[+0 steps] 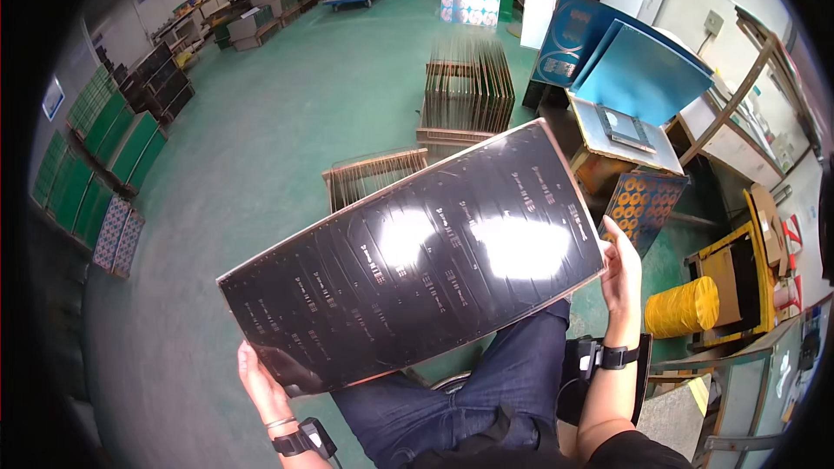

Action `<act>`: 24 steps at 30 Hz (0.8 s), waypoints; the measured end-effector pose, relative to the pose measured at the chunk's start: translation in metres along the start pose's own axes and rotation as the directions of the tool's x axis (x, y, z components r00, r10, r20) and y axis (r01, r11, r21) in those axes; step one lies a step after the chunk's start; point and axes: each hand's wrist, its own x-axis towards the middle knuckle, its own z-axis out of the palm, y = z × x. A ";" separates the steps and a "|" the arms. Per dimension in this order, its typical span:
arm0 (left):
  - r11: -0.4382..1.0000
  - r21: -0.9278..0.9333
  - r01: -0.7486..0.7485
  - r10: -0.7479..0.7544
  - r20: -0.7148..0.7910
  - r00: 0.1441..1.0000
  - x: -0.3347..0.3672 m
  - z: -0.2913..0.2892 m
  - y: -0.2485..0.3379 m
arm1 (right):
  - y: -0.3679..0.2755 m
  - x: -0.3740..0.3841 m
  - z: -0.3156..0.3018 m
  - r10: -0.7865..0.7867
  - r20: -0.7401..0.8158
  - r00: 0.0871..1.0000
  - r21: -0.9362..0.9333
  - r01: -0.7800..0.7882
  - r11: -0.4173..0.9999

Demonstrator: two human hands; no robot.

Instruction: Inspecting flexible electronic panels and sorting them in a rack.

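Over your lap (530,352), the hold: a dark, glossy panel (417,282) with rows of small pale marks and a copper-coloured edge slants between your hands, its right end farther up the view than its left.
Left hand: your left hand (259,382) is at the panel's left end, near the lower corner, fingers bent in against the edge and only a panel's thickness apart; how far they reach underneath cannot be told.
Right hand: your right hand (620,265) grips the opposite end near its lower corner, thumb along the edge, the other fingers partly hidden, the opening equally narrow.
Grip risk: with only the ends held, a loosened finger could let one side drop toward your lap, and the smooth face offers little to catch.
Glare: bright reflections whiten the middle and right of the face; a flaw there could escape you.
Wire racks: a near rack (378,169) shows past the upper edge, a far rack (469,91) beyond it; a wide turn could scrape the wires, though the gap cannot be judged.
Right side: an orange-patterned sheet (643,204) stands near your right hand; swinging that way could knock a corner.
Farther right: a yellow roll (682,307) and blue sheets (647,74).
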 end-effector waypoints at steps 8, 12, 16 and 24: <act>0.945 -0.097 -0.313 0.327 0.226 0.918 -0.007 0.034 0.031 | -0.002 0.013 -0.001 -0.183 -0.044 0.982 -0.129 0.176 0.976; 0.955 -0.278 -0.103 0.166 0.212 0.963 0.002 0.025 0.015 | 0.041 0.039 -0.044 -0.417 0.258 0.871 -0.059 0.445 0.893; 0.967 -0.240 -0.090 0.141 0.208 0.968 -0.018 0.047 0.024 | 0.042 0.041 -0.025 -0.357 0.145 0.923 -0.019 0.363 0.932; 0.988 -0.149 -0.045 0.060 0.099 0.993 -0.034 0.073 0.025 | 0.048 -0.012 -0.025 -0.205 -0.065 0.977 0.087 0.210 0.974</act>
